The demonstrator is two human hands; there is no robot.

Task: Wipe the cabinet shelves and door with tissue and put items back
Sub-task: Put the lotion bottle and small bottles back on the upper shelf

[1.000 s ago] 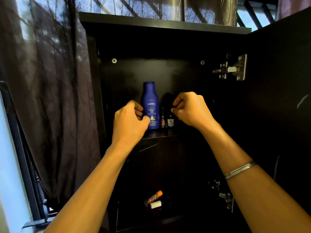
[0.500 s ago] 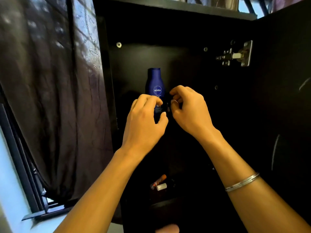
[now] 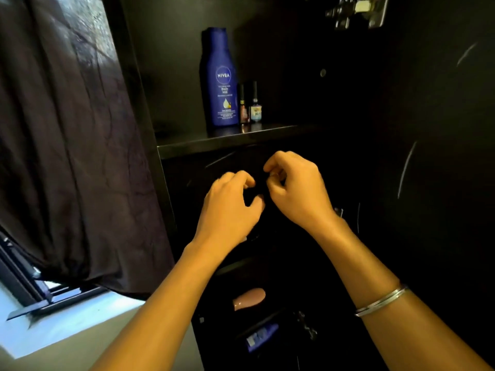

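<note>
Both hands are hovering just below the front edge of the upper shelf (image 3: 227,141), close together. The left hand (image 3: 227,207) and right hand (image 3: 297,188) are both curling their fingers with thumb tips nearly meeting; something small and dark may be sitting between them, but I cannot tell against the black cabinet whether either is actually gripping anything. No tissue is showing. The blue lotion bottle (image 3: 218,79) is standing upright on that shelf at far left, with two small nail polish bottles (image 3: 250,105) touching its right side. Risk: the polish bottles are narrow and tall, so a knuckle or wrist rising past the shelf edge is likely tipping them, then the lotion bottle. Lower down, a pink tube (image 3: 249,298) and a blue tube (image 3: 261,337) are lying loose near the forearms, so a dropping arm could be sweeping them out. Versus half a second ago: the hands are sitting lower, off the bottles, which are now standing unobstructed; the view is tilting down, exposing the lower items.
</note>
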